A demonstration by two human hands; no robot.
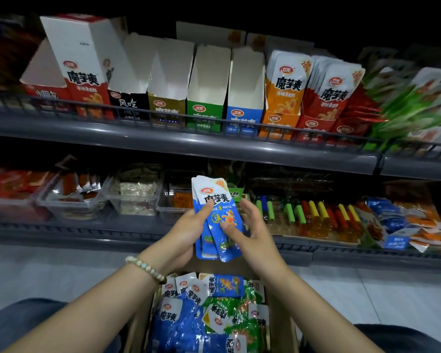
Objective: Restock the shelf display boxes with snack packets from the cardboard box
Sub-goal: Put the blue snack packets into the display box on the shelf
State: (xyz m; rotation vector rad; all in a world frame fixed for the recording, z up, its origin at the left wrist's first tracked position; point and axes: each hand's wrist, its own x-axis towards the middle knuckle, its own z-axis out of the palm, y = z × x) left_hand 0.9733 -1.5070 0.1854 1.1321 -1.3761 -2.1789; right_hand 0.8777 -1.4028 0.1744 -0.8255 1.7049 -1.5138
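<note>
My left hand [186,230] grips a small stack of blue snack packets [215,207], thumb across the front, held upright in front of the lower shelf. My right hand [250,225] is beside the stack with relaxed fingers, its thumb touching the front packet. Below my wrists sits the cardboard box [281,327], filled with several blue and green packets [209,309]. On the upper shelf stand the display boxes: a blue one [245,115], a green one [204,115], a gold one [166,108] and a black one [127,104], all showing bare white insides. The orange box [278,123] and red box [313,126] hold packets.
A dark rail [163,138] runs along the upper shelf front. The lower shelf carries clear tubs [135,200] of snacks and coloured jelly sticks [311,212]. A tall red-and-white box [84,72] leans at the upper left. My knees frame the cardboard box on a pale floor.
</note>
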